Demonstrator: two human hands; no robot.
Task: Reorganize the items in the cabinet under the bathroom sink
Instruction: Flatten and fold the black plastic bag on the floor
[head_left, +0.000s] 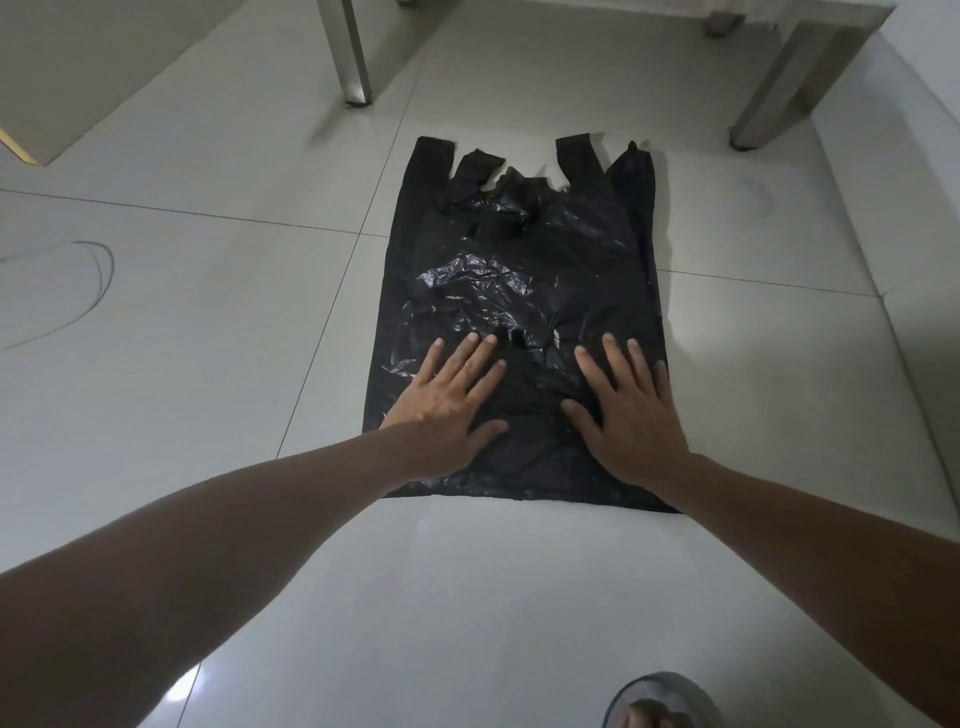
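We are pressing the black plastic bag (519, 291) flat on the tiled floor (208, 291) with left hand (447, 400) and right hand (631, 410) open, probably smoothing before folding, which next needs pinching an edge.

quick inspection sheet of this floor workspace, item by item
surface: pale glossy tiled floor with dark grout lines and faint curved scuff marks at the left
job's things: black plastic bag spread flat on the floor, handles pointing away from the person, crinkled in the middle
clutter: nothing seen
grips: left hand and right hand both lie flat, fingers straight, pressing on the bag's near end
cables: nothing seen
surroundings: two metal legs of a fixture beyond the bag; a grey slipper on a foot at the bottom edge
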